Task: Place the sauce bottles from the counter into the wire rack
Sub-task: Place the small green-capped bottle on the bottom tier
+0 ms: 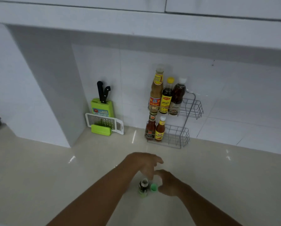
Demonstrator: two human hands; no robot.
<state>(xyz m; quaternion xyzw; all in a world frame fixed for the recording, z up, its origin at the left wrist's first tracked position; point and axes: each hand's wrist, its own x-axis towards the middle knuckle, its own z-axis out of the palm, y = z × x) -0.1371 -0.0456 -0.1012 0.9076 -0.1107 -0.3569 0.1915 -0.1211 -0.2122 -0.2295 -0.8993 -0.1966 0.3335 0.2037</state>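
- Closest to the person, a small dark sauce bottle with a green base (143, 187) stands upright on the glossy beige counter (55, 176), its top bare.
- Just right of it sits a small round green cap (153, 188), apart from the bottle's neck.
- The right hand (168, 183) curls around that green cap, thumb and fingers touching it; the blur makes it hard to say whether it is truly pinched or only touched.
- The left hand (144, 163) hangs above and a little behind the bottle, fingers spread and loose, closed on nothing.
- Further back, against the white tiled wall (234, 88), stands a grey two-tier wire rack (188, 121).
- Its lower tier holds a dark red sauce bottle (150, 127) and, touching it on the right, an orange chilli sauce bottle with a white cap (159, 129); the right part of the tier is free.
- Its upper tier holds three bottles side by side: a tall brown sauce bottle with a yellow and red label (156, 90), a dark bottle with a yellow cap (166, 96) and a brown bottle with a white cap (177, 96).
- In the left corner, a green knife block with two black-handled knives (102, 106) stands behind a white flat grater (104, 123) and a green plastic piece (101, 130).
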